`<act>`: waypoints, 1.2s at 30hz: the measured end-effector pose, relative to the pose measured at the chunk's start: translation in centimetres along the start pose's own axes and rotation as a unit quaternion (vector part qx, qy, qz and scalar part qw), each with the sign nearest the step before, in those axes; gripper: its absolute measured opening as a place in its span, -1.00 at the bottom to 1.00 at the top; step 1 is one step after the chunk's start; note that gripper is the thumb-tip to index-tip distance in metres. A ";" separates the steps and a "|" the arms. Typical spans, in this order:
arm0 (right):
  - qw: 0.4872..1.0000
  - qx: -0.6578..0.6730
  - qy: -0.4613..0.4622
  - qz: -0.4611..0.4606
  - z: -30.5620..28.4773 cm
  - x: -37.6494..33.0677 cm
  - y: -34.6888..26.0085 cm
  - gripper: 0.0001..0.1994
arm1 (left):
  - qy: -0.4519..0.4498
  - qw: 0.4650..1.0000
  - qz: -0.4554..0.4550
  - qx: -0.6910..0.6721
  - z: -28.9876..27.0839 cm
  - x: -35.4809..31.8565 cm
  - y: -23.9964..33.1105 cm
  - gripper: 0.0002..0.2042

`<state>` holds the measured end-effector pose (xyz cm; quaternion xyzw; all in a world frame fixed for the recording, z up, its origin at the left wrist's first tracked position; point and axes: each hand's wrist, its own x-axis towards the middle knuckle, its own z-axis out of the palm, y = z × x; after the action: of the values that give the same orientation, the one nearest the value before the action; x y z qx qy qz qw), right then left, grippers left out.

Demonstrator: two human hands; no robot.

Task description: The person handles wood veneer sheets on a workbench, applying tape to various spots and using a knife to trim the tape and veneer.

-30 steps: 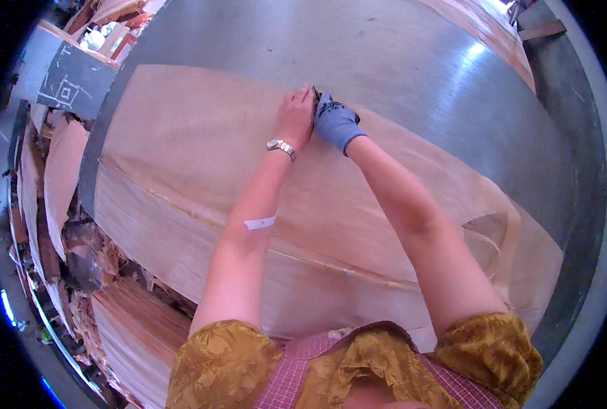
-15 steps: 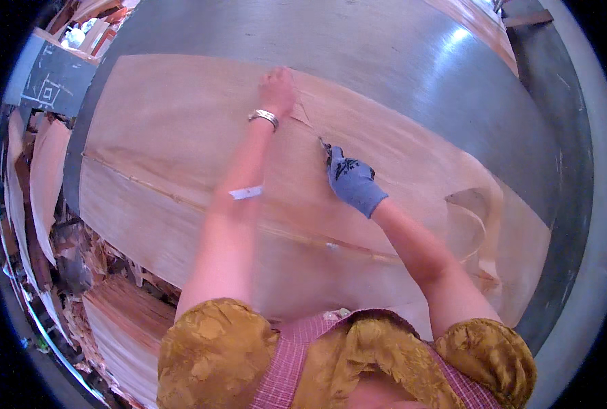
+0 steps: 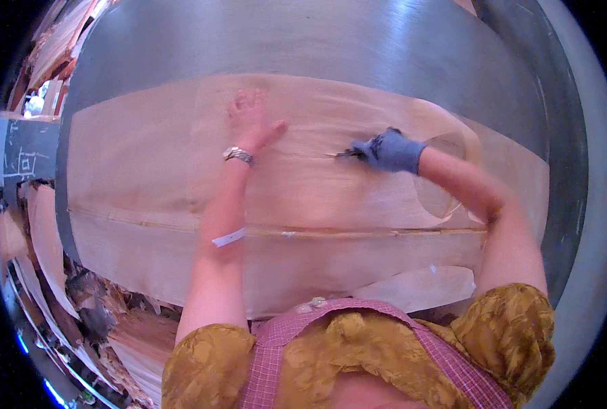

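A large, thin tan wood veneer sheet (image 3: 140,150) lies in front of me. My bare left hand (image 3: 250,124) rests on it toward the far edge, palm down, fingers spread, holding nothing. To its right, my right hand (image 3: 393,151), in a blue-grey glove, is closed round a small dark knife (image 3: 350,153). The knife's thin tip points left and meets the veneer at a fine line between my hands; its handle is mostly hidden in the glove. Beside my right wrist, a strip of veneer (image 3: 472,143) curls up in a loop.
Under the veneer is a grey metal table (image 3: 276,41). A raised seam (image 3: 365,234) crosses the veneer nearer my body, with a paler veneer piece (image 3: 426,290) at the near right. Veneer offcuts (image 3: 48,225) are heaped beyond the table's left edge.
My left hand, bunched at the veneer's far edge before, now lies flat and spread. My right hand has moved right with the knife, which now points left. The view has shifted too.
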<state>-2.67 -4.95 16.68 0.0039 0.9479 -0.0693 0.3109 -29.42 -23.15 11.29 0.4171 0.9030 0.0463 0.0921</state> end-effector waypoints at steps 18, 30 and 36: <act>0.886 -0.302 0.174 0.304 5.9 -18.7 33.0 -0.78 | 0.029 0.997 0.072 0.005 -1.6 0.6 1.1 -0.06; 0.956 0.011 0.292 0.030 6.3 -10.2 -11.0 -0.64 | -0.119 0.988 0.001 0.095 -6.7 1.8 2.7 -0.07; 0.959 0.136 0.247 0.022 6.2 -22.0 -19.9 -0.71 | -0.168 0.976 0.016 0.140 -8.3 1.5 2.8 -0.19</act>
<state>17.69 -24.66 27.24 0.0838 0.9765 -0.1879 0.0647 -29.98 -20.23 19.69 0.4419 0.8654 -0.1501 0.1823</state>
